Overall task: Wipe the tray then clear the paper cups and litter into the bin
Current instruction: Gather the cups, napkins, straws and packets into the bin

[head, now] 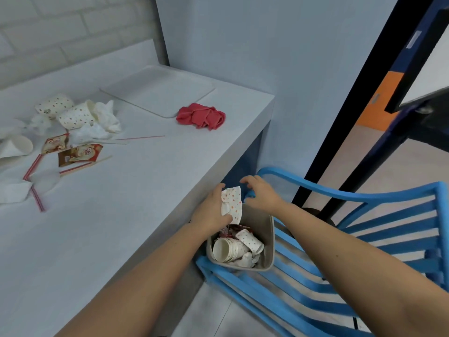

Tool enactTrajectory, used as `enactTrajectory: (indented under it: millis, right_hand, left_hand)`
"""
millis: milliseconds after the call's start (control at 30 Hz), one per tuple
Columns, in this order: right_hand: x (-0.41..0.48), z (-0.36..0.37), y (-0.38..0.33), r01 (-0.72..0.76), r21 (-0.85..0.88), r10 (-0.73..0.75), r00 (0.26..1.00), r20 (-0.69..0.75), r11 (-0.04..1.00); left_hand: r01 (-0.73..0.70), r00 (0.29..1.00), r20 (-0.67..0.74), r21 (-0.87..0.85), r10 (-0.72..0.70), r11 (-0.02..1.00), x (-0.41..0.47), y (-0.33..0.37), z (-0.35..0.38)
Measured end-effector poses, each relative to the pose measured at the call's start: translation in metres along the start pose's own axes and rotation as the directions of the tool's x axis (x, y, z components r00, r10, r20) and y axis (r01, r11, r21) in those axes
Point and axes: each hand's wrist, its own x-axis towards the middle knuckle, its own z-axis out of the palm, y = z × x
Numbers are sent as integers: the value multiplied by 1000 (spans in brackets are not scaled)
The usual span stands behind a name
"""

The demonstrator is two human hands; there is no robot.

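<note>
**Cup held over the bin, litter left on the worktop**

Gripping a crushed dotted cup [232, 203] in the left hand [210, 209], thumb under it and fingers curled over its top edge, just above the far rim of the bin [268, 239]. Reaching in alongside with the right hand [261, 194], fingers spread and loosely bent, nothing visible in them. Impossible to tell whether touching the rim or the chair [364, 198] behind it.

Set on the slatted seat of the blue chair, hard against the right edge of the worktop [145, 190], and part filled. Inside: a stack [228, 249] of white paper cups lying on its side, another dotted one, crumpled paper and a scrap of red.

Pushed into the back right corner of the worktop: the white tray [158, 91], lying flat. Bunched just beside its near edge, close to the right edge of the worktop: a red cloth [201, 116].

Strewn along the left edge, well apart from the bin: dotted cups [73, 115] tipped on their sides, white tissues [104, 117] touching them, brown sachets [80, 154], red straws [32, 166] and a wooden stirrer [85, 165] nearer the front.
</note>
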Motion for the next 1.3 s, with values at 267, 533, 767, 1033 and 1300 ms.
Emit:
enactTrajectory:
  millis: [267, 533, 767, 1033, 1300]
  right_hand:
    - [2, -6, -2, 142, -129, -120, 979, 164, 981]
    - [0, 13, 13, 125, -397, -131, 991, 13, 909]
    - [-6, 35, 5, 176, -269, -137, 978, 157, 947]
    - [0, 12, -25, 228, -242, -209, 973, 101, 943]
    - [6, -11, -100, 338, -188, -358, 930, -83, 922]
  left_hand:
    - [-74, 996, 53, 15, 73, 997, 9, 0, 8]
    - [-39, 996, -73, 112, 48, 993, 5, -10, 7]
    - [-99, 982, -153, 75, 110, 992, -3, -9, -1]
    - [-192, 936, -301, 2, 183, 981, -16, 6, -21]
    - [-220, 843, -502, 3, 192, 975, -29, -3, -65]
